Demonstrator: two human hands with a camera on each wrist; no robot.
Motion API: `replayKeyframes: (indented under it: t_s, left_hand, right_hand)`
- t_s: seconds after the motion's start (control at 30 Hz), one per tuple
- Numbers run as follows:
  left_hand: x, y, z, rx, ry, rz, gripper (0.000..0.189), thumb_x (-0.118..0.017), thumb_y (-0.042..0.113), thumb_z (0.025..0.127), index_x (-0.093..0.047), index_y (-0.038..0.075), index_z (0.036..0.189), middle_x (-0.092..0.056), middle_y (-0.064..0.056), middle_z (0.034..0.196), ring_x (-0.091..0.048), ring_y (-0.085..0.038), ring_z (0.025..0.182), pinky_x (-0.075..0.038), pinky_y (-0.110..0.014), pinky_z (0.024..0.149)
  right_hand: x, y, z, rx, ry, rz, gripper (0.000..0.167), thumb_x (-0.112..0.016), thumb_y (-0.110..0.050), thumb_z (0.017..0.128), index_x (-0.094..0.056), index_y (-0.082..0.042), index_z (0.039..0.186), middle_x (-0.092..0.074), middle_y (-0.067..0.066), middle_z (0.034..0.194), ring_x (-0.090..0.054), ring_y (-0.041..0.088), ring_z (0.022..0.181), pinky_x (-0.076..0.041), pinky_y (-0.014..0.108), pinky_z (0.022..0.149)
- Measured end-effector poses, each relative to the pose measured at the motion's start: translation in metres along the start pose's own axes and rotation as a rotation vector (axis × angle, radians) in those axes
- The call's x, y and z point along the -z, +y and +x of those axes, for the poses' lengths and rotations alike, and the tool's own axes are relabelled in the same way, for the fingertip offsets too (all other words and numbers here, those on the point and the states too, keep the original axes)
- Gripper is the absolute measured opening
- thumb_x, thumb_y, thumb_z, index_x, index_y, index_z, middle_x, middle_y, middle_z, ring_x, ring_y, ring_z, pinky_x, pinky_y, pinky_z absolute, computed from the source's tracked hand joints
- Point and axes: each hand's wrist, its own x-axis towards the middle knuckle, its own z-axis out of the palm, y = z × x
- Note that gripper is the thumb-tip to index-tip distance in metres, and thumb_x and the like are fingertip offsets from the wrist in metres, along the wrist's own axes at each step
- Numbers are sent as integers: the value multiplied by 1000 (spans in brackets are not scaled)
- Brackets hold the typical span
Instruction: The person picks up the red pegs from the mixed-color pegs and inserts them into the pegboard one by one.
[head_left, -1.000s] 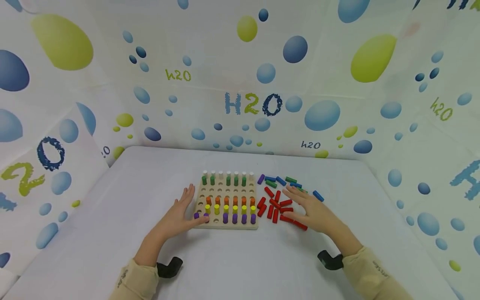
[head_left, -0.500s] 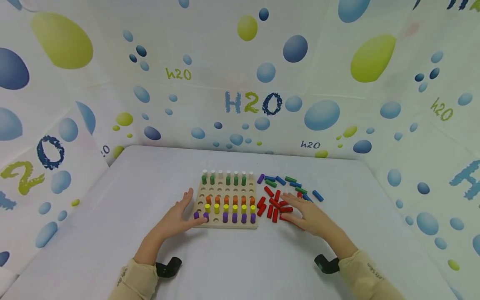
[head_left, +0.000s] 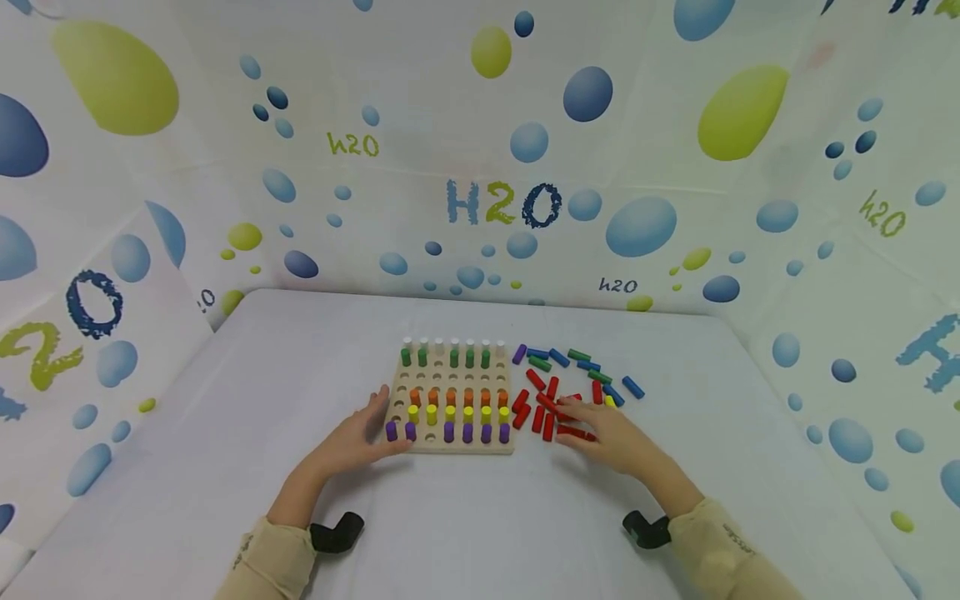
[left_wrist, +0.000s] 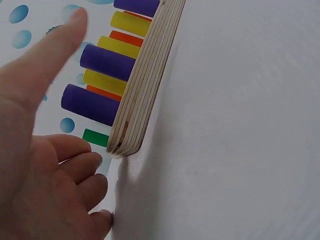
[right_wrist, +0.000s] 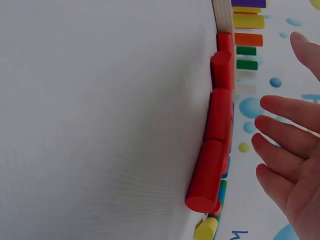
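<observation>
A light wooden pegboard point(head_left: 459, 448) lies in the middle of the table, with rows of purple point(head_left: 448, 432), yellow point(head_left: 450, 414), orange, green and white pegs standing in it. My left hand point(head_left: 351, 442) is at its near left corner, thumb by the front edge and fingers along the left side; the left wrist view has those fingers loosely bent beside the board's corner point(left_wrist: 137, 100). Spread over loose red pegs point(head_left: 548, 427) right of the board is my right hand point(head_left: 618, 435). The right wrist view shows its fingers apart, holding nothing, above red pegs point(right_wrist: 217, 115).
Behind the red pegs lie loose blue point(head_left: 633, 387) and green point(head_left: 539, 363) pegs and a purple peg point(head_left: 519, 354). A yellow peg point(head_left: 610, 401) shows beside my right hand. A white cloth printed with blue and green drops point(head_left: 641, 227) hangs behind the table.
My right hand has shifted slightly left and nearer over the pile, uncovering blue, red and yellow pegs behind it. My left hand has stayed nearly in place at the board's corner.
</observation>
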Motion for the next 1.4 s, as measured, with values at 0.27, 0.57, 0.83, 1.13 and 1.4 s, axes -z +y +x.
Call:
replayKeyframes:
  t_s: [0.27,0.57,0.83,1.13,1.4]
  left_hand:
    - [-3,0,-1,8,-26,-6,107,-70,53,73,-10,3,146,-9,-19,150,-6,-35,137,-5,-52,110]
    - [-2,-1,-1,-10,-25,30,110,-71,52,71,-9,-2,145,-8,-21,150,-5,-36,137,-5,-50,110]
    - [-4,-2,0,-21,-33,37,111,-71,52,71,-10,-3,144,-8,-22,149,-5,-36,137,-6,-50,110]
    - [-4,-1,-1,-36,-24,53,108,-71,50,72,-11,-6,143,-9,-23,149,-6,-37,136,-6,-50,110]
    - [-3,1,-2,-36,-12,56,104,-70,47,75,-13,-6,143,-11,-23,148,-7,-37,136,-6,-50,110]
  right_hand:
    - [-7,7,1,37,-23,-41,55,-61,-44,85,-56,-8,126,-59,5,123,-53,23,115,-45,42,93]
    - [-10,9,3,87,-6,-91,52,-64,-41,83,-60,-5,121,-60,8,120,-56,25,111,-47,40,90]
    - [-13,9,5,92,-46,-167,48,-66,-38,82,-63,-6,118,-56,9,126,-56,26,111,-48,39,89]
    - [-16,10,8,97,-32,-193,40,-69,-29,82,-65,-6,114,-57,10,124,-59,26,106,-50,38,86]
    - [-17,7,12,110,-2,-244,32,-72,-24,78,-70,-7,106,-61,11,118,-63,24,97,-53,30,78]
